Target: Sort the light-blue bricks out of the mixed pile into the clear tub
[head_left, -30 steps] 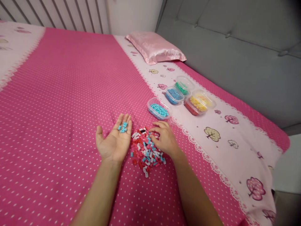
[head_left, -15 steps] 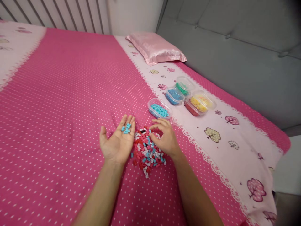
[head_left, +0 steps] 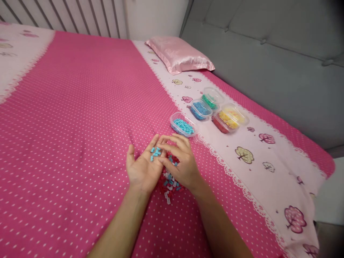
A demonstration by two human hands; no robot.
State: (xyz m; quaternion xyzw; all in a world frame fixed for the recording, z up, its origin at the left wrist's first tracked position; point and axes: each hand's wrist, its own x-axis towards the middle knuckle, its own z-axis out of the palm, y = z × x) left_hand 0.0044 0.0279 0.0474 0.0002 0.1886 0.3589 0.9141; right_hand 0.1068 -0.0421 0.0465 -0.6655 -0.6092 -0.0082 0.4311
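Several small light blue toy bricks (head_left: 156,153) lie on the palm side of my left hand (head_left: 145,172), which is turned up and open with its fingers stretched out. My right hand (head_left: 182,163) hovers at the left hand's fingers. Its thumb and index fingertips are apart, close beside the bricks, and I see nothing held between them. Beneath the hands is a pile of mixed bricks (head_left: 170,184) in red, pink, white and light blue, partly covered by both hands. Just beyond my right hand stands a clear container (head_left: 172,125) of light blue bricks.
Farther right are clear containers of blue bricks (head_left: 200,109), green bricks (head_left: 210,101), and red and yellow bricks (head_left: 228,120). A pink satin pillow (head_left: 180,55) lies against the grey padded headboard (head_left: 263,71). Pink dotted bedding (head_left: 88,107) spreads under everything.
My right hand has lifted from the pile and moved left to my left hand's fingers. The left hand has shifted right and slightly down, and its bricks now lie more spread out.
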